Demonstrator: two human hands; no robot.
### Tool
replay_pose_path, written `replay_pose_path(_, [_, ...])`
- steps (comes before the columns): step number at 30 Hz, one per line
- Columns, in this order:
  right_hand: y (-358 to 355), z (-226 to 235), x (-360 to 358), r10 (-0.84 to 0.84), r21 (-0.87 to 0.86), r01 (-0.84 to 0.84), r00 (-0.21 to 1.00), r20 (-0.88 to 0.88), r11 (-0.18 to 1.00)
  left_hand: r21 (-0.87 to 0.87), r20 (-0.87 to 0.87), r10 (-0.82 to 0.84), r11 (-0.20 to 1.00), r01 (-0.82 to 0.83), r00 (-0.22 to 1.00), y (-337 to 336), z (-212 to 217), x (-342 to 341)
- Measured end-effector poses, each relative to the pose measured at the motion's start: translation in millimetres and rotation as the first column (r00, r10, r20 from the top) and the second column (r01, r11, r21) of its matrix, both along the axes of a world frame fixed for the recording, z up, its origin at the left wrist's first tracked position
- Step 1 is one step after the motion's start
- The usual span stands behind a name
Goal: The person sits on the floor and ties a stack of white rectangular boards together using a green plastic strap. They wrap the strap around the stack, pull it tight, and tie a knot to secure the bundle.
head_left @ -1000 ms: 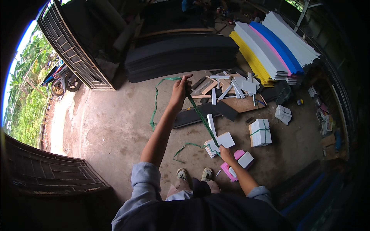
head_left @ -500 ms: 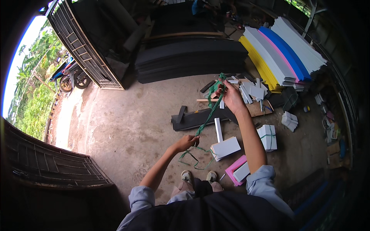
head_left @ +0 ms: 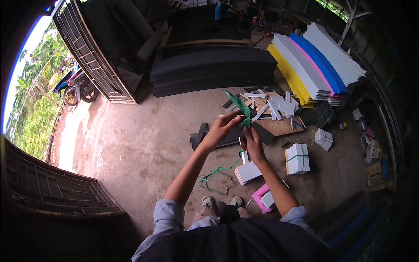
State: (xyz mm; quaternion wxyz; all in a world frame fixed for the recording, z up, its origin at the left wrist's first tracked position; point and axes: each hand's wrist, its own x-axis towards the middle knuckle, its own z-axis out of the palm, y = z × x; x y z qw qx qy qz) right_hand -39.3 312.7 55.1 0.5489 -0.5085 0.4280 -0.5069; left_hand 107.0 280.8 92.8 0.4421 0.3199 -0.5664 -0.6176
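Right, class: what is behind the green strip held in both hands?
Behind the green strip lies part of a pile of white, tan and dark offcuts. Whatever the strip, left hand and right hand cover cannot be seen.

On my feed, I see a concrete floor [head_left: 131, 148] bearing a black sheet stack [head_left: 211, 72] far off, a white bundle [head_left: 298, 160] and a pink piece [head_left: 261, 192] near right.

To the right of the stack of black sheets [head_left: 211, 72], a bank of sheets [head_left: 322, 64] is banded in yellow, white, pink, blue and white again. Below that stack, bright green is shown by the ribbon [head_left: 238, 104], while to its lower right a white bundle [head_left: 297, 162] is crossed by green bands and a pink slab [head_left: 258, 195] is seen.
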Motion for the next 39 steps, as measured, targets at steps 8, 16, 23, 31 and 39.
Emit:
replay_pose_path(8, [22.1,-14.4,-13.1,0.12,0.046,-0.124,0.989,0.088,0.991,-0.124,-0.006,0.179,0.976,-0.178,0.984,-11.2,6.2,-20.3])
replay_pose_path(16, [15.0,-4.4,-20.8,0.084,0.012,-0.087,0.985,0.149,0.996,0.009,0.21,0.113,0.993,-0.117,0.971,9.1,-3.1,-7.4])
replay_pose_path(23, [27.8,-7.8,-9.2,0.163,0.057,-0.172,0.978,0.131,0.983,-0.034,-0.018,0.228,0.973,-0.228,0.974,9.0,-3.7,-10.7])
replay_pose_path(31, [3.4,31.8,-23.9,-0.023,-0.27,-0.003,0.996,-0.092,0.963,-0.272,0.248,0.31,0.931,-0.241,0.918,15.3,5.2,-9.2])
replay_pose_path(39, [-2.2,54.5,-17.3,-0.021,-0.257,0.006,0.998,-0.056,0.966,-0.334,0.236,0.369,0.9,-0.282,0.899,28.5,10.5,-7.1])
